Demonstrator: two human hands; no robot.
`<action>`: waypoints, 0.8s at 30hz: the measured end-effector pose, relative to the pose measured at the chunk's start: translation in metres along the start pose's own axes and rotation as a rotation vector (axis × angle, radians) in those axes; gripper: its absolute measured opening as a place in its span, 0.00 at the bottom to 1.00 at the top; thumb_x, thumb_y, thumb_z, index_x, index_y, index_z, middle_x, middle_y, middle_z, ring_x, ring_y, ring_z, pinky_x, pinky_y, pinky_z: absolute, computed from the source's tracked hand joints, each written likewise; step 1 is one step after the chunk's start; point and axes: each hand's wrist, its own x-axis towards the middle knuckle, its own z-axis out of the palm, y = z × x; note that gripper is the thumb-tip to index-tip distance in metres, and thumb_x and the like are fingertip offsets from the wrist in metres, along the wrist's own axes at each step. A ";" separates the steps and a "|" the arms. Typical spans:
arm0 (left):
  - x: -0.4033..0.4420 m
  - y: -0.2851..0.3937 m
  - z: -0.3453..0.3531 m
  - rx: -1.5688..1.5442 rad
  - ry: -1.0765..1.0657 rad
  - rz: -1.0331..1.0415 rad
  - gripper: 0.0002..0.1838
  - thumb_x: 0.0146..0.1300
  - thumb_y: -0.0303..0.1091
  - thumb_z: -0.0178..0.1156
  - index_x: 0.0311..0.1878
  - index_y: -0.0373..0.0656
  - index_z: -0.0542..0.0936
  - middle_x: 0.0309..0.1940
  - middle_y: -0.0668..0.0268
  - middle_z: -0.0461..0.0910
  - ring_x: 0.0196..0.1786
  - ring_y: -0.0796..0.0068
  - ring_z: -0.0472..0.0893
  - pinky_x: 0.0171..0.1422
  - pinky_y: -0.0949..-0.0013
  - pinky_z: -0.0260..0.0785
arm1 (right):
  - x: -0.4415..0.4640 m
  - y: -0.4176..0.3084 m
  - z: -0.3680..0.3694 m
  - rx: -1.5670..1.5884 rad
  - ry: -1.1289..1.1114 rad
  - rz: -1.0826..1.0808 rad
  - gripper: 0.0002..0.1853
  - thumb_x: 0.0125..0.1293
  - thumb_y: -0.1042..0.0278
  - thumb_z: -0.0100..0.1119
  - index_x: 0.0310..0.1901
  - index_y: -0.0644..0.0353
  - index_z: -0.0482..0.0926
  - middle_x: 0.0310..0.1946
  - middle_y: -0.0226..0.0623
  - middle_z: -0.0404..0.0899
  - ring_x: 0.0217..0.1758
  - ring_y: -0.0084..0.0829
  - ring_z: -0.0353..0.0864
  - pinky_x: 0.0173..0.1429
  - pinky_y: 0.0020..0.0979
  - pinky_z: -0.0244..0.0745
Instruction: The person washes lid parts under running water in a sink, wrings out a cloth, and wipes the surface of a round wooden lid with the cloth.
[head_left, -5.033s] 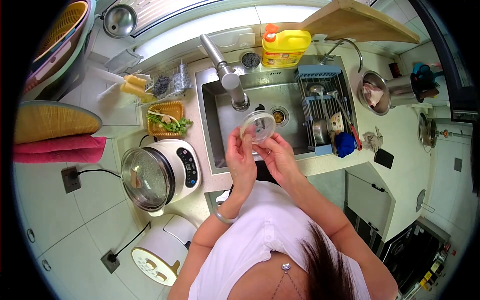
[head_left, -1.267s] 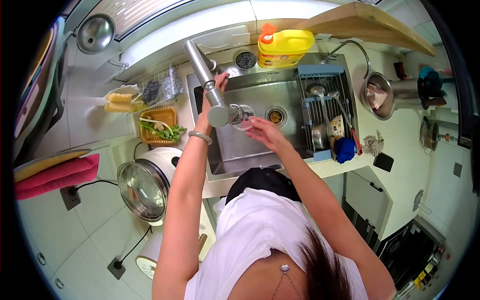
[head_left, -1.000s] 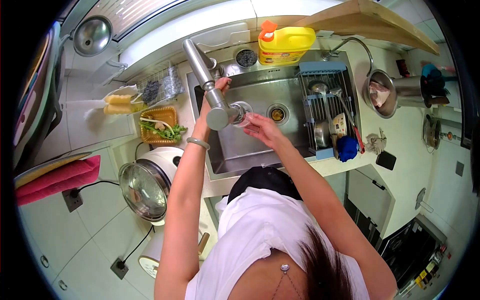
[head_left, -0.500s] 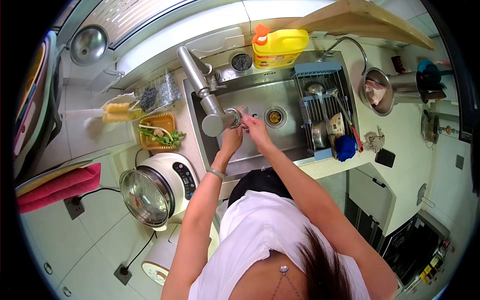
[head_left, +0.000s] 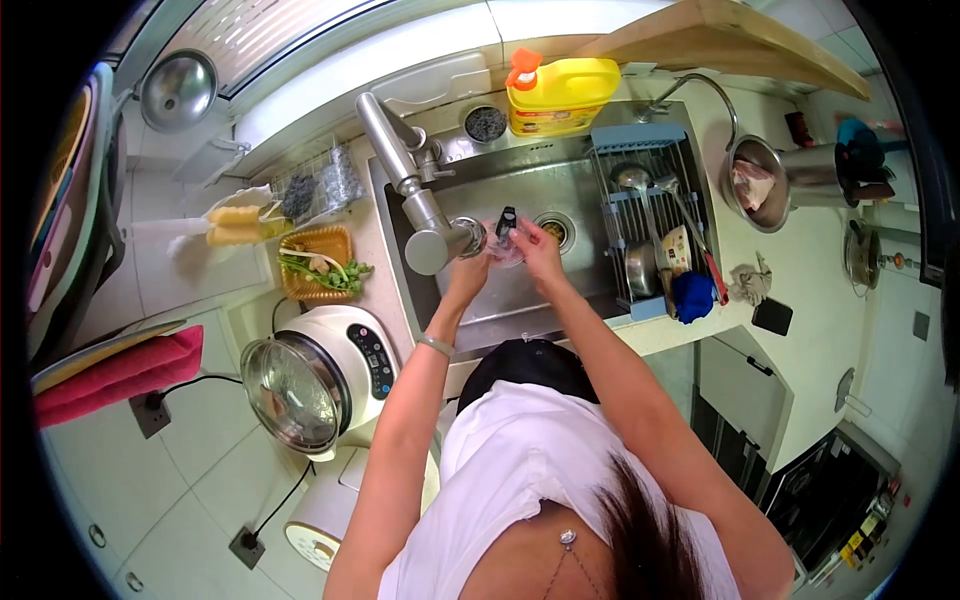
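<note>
My left hand (head_left: 470, 272) is in the sink (head_left: 520, 308), below the faucet head (head_left: 430, 248), which hides part of its fingers. Between my hands is a pale pink, glossy, partly see-through thing (head_left: 508, 252), too blurred to name. A small black piece (head_left: 507, 220) with a light spot stands up at its far side; I cannot tell whether the two are joined. My left hand is closed around the near left of the pink thing. From the right, the bent fingers of my right hand (head_left: 540, 258) pinch its edge, just left of the drain (head_left: 562, 230).
A blue-edged drying rack (head_left: 640, 140) with ladles and a bowl fills the sink's right side. Behind stands a yellow jug (head_left: 565, 97). Greens lie in a brown basket (head_left: 316, 245) at left, near a white cooker (head_left: 355, 345). A metal bowl holds raw meat (head_left: 752, 184) at right.
My hands have parted slightly, my right hand shifting right and nearer the drain. The pink thing and the black piece now show more between them.
</note>
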 end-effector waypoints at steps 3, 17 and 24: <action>-0.008 0.044 -0.013 -0.097 -0.084 -0.134 0.09 0.68 0.30 0.59 0.48 0.37 0.80 0.37 0.69 0.81 0.37 0.78 0.79 0.39 0.71 0.73 | -0.009 -0.018 0.003 0.103 -0.131 0.098 0.27 0.68 0.68 0.62 0.68 0.59 0.70 0.42 0.28 0.82 0.37 0.15 0.75 0.40 0.21 0.70; 0.008 0.064 -0.037 -0.088 -0.297 -0.240 0.22 0.62 0.29 0.65 0.60 0.43 0.77 0.49 0.71 0.80 0.49 0.77 0.77 0.57 0.71 0.69 | -0.022 -0.026 0.006 0.147 -0.151 0.126 0.28 0.66 0.76 0.57 0.69 0.57 0.68 0.49 0.28 0.81 0.43 0.20 0.79 0.42 0.22 0.74; 0.027 0.027 -0.077 0.424 -0.292 -0.181 0.16 0.64 0.36 0.65 0.54 0.42 0.82 0.48 0.67 0.83 0.51 0.73 0.80 0.56 0.70 0.72 | -0.024 -0.034 0.031 0.218 -0.081 0.237 0.28 0.60 0.81 0.59 0.65 0.65 0.71 0.47 0.35 0.83 0.44 0.23 0.81 0.47 0.24 0.76</action>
